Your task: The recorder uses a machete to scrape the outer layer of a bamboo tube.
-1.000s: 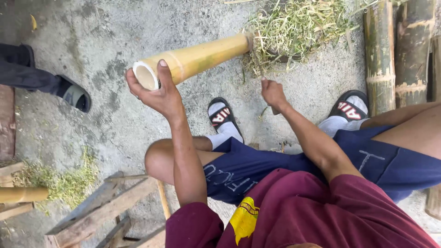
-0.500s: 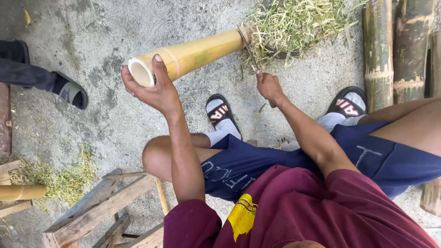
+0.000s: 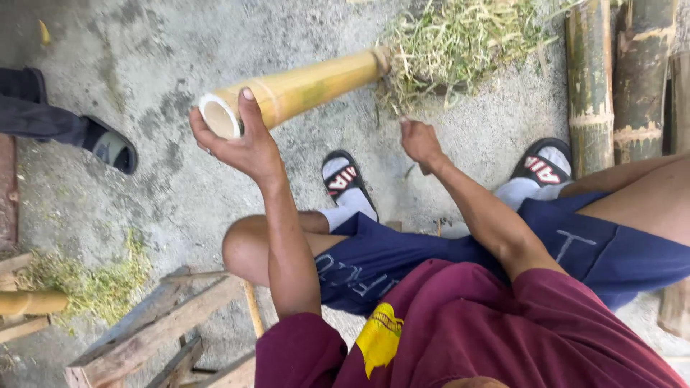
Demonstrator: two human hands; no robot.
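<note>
Left hand: I saw it cupped round the cut end of the bamboo pole, thumb over the top, fingers underneath, grasping it.
Pole: raised at my end, slanting away; far end down in the pile of shavings on the concrete floor.
Right hand: fingers clenched; couldn't tell what, if anything, was inside. Just below the shavings, apart from the pole.
Nearby: bamboo stalks at right, wooden frame by my left knee.

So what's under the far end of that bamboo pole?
The bamboo pole runs from the left hand into a pile of green shavings on the concrete floor. The shavings cover its far tip and the floor beneath.
</note>
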